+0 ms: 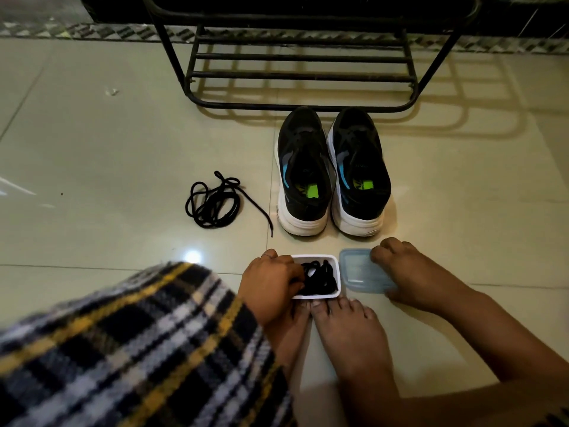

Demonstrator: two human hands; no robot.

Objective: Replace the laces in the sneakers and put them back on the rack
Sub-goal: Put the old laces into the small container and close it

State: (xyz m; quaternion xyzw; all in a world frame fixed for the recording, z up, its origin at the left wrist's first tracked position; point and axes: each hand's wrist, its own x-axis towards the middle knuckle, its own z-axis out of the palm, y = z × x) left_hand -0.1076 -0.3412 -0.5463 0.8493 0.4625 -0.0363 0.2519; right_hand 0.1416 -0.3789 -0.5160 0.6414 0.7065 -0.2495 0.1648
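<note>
Two black sneakers with white soles, the left sneaker [303, 171] and the right sneaker [360, 167], stand side by side on the floor, heels toward me, in front of the black metal rack [301, 75]. A loose black lace [215, 201] lies coiled on the tiles to their left. A small white container [337, 272] near my feet holds black laces [320, 277]. My left hand [271, 282] reaches into it and its fingers curl on those laces. My right hand [409, 272] holds the container's bluish lid [360, 269] flat on the floor, beside the container.
My bare feet [345, 331] stand just behind the container. A plaid sleeve [138, 343] fills the lower left. Glossy pale tiles spread out on both sides. The rack's lower shelf bars carry nothing that I can see.
</note>
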